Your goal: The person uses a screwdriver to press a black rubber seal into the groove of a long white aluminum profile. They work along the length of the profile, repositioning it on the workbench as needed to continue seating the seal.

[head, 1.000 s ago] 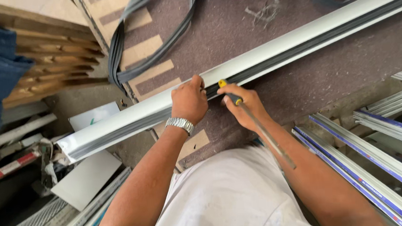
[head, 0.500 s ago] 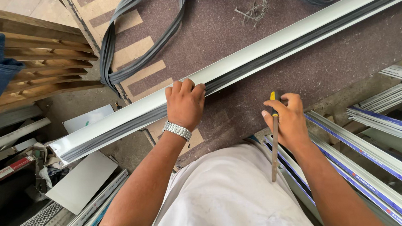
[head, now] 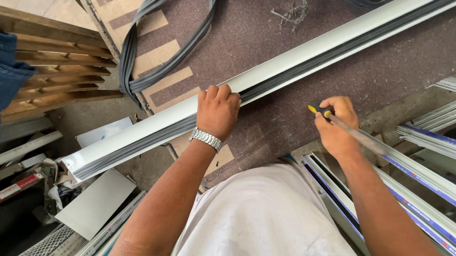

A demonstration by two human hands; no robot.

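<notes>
The left hand [head: 217, 112] lies curled over the profile [head: 298, 65], fingers pressed on its top edge, clamping nothing. The profile is a long white frame section with a dark gasket in its channel; it lies across the bench [head: 393, 75], its long axis running from the near-left edge up toward the far-right corner. It looks stiff, light and smooth, best held over the edges. The right hand [head: 336, 129] is closed around a screwdriver [head: 344, 129], clear of the profile.
</notes>
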